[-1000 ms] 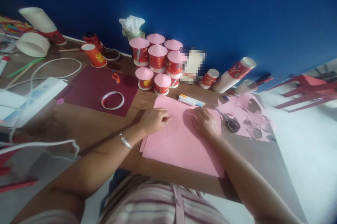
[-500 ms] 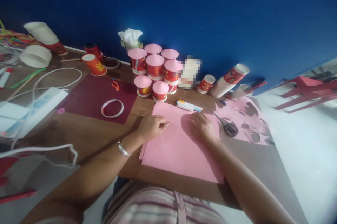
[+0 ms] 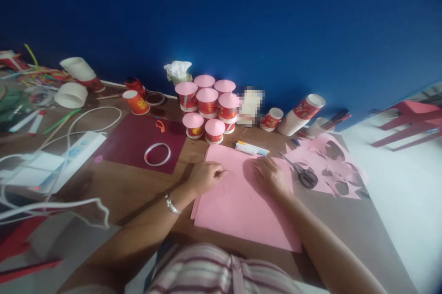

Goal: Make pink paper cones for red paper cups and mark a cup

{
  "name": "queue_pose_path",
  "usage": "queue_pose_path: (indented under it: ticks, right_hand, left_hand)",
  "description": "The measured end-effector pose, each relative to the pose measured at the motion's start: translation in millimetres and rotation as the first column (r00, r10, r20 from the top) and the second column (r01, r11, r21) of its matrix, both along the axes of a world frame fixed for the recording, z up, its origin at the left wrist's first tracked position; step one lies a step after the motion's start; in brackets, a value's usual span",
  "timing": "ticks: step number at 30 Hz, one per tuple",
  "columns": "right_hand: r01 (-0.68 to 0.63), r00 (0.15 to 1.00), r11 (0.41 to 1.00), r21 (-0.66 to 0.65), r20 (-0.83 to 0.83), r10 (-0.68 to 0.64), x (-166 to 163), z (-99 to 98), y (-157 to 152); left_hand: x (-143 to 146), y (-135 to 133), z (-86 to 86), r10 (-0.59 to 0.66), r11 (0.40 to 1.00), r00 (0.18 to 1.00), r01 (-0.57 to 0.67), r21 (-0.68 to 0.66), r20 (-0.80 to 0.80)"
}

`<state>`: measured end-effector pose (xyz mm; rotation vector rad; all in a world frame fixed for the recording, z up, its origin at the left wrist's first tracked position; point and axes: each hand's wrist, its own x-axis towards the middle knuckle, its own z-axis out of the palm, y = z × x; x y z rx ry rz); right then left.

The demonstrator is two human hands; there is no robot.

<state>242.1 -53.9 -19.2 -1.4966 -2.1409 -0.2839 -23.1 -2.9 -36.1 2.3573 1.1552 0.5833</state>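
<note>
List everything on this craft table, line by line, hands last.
pink paper: small stack, pink, front centre
lidded cups: about seven, red with pink lids, clustered behind the paper
pink scraps: one pile, pink, far right
scissors: one, dark, on the scraps
pens: two, pale, just beyond the paper
maroon sheet: one, maroon, left of the paper
tape ring: one, white, on the maroon sheet
power strip: one, white, far left
left hand: curled, on the paper
right hand: flat on the paper
</note>
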Motion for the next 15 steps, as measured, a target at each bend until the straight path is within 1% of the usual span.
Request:
queue_pose_path:
  ticks: [6,8,10,12,14,15]
  right_hand:
    - [-0.032,0.997,0.999,0.027,-0.075,0.034,4,-8.7,0]
    - [-0.026,0.994,0.999,0.040,-0.105,0.030,11,-7.2,1]
    - [-0.006,0.987,0.999,0.049,-0.161,0.013,22,1.5,2]
    - [0.057,0.972,0.997,0.056,-0.229,-0.043,39,17.4,6]
    - [0.177,0.942,0.978,0.113,-0.307,-0.134,57,36.9,11]
    - [0.250,0.913,0.962,0.109,-0.358,-0.196,67,46.3,15]
  left_hand:
    - [0,0,2.7,0.006,1.000,0.999,-0.007,-0.022,-0.041]
    - [1,0,4.0,0.007,1.000,0.998,-0.009,-0.030,-0.055]
    - [3,-1,5.7,0.007,0.999,0.997,-0.011,-0.043,-0.077]
    - [4,-1,7.9,0.006,0.998,0.995,-0.013,-0.060,-0.102]
    - [5,-1,10.6,0.003,0.997,0.992,-0.014,-0.079,-0.129]
    - [5,-1,12.2,0.001,0.996,0.990,-0.014,-0.087,-0.144]
